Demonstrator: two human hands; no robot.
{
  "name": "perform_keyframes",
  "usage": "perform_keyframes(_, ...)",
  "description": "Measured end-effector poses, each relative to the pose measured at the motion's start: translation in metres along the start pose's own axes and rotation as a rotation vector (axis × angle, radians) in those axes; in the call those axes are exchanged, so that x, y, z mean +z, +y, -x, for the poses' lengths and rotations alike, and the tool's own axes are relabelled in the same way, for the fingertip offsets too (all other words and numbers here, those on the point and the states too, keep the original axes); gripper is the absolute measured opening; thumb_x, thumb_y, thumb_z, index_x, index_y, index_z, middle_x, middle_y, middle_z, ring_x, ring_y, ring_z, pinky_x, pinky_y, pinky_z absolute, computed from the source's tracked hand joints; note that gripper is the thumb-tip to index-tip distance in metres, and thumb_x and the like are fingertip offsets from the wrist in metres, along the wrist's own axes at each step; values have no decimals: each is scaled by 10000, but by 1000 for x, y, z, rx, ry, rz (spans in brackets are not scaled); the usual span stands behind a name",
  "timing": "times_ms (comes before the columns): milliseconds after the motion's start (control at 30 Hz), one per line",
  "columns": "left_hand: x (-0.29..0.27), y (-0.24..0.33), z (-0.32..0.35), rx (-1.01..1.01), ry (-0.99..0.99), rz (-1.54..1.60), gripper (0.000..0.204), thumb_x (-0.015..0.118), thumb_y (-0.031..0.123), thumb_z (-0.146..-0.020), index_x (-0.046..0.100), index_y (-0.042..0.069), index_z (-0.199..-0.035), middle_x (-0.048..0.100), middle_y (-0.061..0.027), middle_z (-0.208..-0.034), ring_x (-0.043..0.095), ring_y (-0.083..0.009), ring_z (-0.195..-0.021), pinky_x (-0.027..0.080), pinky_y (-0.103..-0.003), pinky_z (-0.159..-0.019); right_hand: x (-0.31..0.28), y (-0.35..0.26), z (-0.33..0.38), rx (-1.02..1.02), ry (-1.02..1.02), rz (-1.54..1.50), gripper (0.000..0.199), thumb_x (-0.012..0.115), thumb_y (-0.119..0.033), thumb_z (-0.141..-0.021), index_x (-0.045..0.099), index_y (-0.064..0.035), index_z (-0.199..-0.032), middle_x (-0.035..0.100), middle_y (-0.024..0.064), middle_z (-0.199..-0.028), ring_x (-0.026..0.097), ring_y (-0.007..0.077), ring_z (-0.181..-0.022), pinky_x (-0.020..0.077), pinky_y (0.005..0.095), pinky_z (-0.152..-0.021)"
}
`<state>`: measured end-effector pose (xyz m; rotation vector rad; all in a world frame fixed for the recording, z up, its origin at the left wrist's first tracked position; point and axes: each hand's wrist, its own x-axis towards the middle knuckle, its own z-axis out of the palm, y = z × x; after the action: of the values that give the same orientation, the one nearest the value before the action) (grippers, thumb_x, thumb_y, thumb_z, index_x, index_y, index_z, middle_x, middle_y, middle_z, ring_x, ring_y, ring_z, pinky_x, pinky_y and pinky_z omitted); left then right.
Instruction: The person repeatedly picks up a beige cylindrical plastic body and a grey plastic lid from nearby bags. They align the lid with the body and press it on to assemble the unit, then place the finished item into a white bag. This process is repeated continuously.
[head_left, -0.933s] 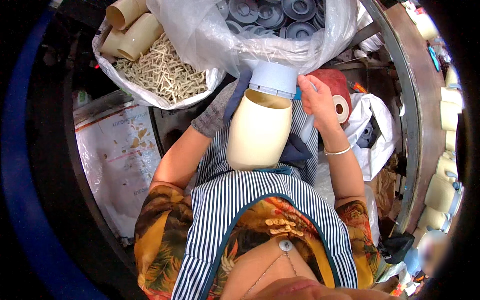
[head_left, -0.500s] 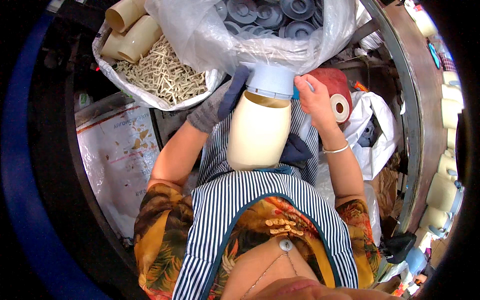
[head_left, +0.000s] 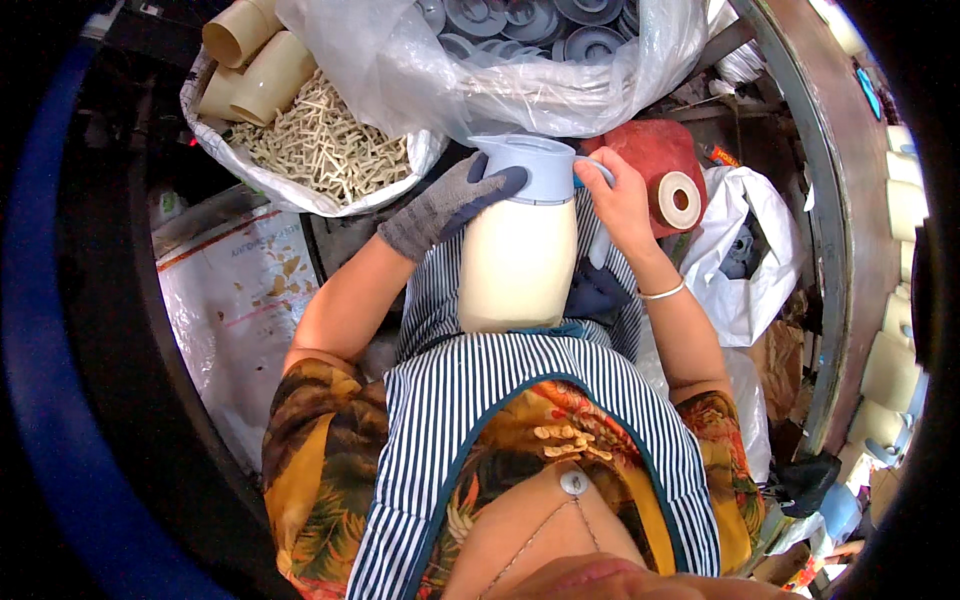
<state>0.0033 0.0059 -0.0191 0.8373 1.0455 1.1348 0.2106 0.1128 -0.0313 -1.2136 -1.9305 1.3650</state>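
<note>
A cream, rounded jug body (head_left: 517, 265) stands against my lap, its mouth facing away from me. Over that mouth sits a pale blue-grey spouted collar (head_left: 545, 168) with a handle on its right side. My left hand (head_left: 445, 208), in a grey and navy work glove, is closed round the collar's left side, thumb across the front. My bare right hand (head_left: 622, 200) has its fingers closed round the handle (head_left: 600, 172). A navy cloth piece (head_left: 595, 295), perhaps another glove, lies on my lap beside the jug.
Ahead is a clear plastic bag (head_left: 600, 100) of grey round parts. A white sack (head_left: 330, 205) at the left holds short cream pieces and cream cylinders. A red rounded object (head_left: 650, 160) and a white bag (head_left: 735, 300) are at the right. Several cream jugs (head_left: 890, 375) line the far right bench.
The collar has come down onto the jug's mouth, closing the gap between them. My left thumb has moved across the collar's front. The right hand stays at the handle.
</note>
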Motion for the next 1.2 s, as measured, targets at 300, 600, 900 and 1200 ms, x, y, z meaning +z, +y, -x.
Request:
perform_keyframes(300, 5, -12, 16, -119, 85, 131, 748, 691, 350, -861, 344, -18, -1413, 485, -129, -1345, 472, -192, -1226, 390, -314, -1037, -80, 34, 20, -280, 397, 469, 293, 617, -211, -898, 564, -12, -1106, 618, 129, -1014, 598, 270, -925, 484, 374, -821)
perform_keyframes(600, 19, 79, -12, 258, 102, -2, 755, 754, 245, -769, 397, -14, -1382, 520, -135, -1313, 507, -225, -1205, 408, -361, -1031, -95, 135, 17, -421, 482, 1019, 489, 734, -282, -748, 575, -33, -1138, 610, 158, -985, 551, 362, -987, 413, 463, -954)
perform_keyframes(900, 117, 48, -181, 964, -172, -468, 986, 890, 357, -595, 395, 21, -1379, 527, -145, -1298, 511, -261, -1216, 414, -367, -1034, -188, 60, 68, 266, 604, -228, 281, 578, -230, -959, 606, -30, -1154, 649, 45, -1009, 606, 117, -914, 485, 257, -798)
perform_keyframes(1200, 116, -25, -224, 778, -167, -502, 1029, 899, 347, -598, 361, 49, -1423, 449, -135, -1409, 432, -275, -1309, 344, -391, -1103, -258, -158, 64, -1119, 1389, 488, 379, 440, -265, -972, 643, 38, -1075, 643, 157, -1051, 611, 252, -966, 488, 394, -865)
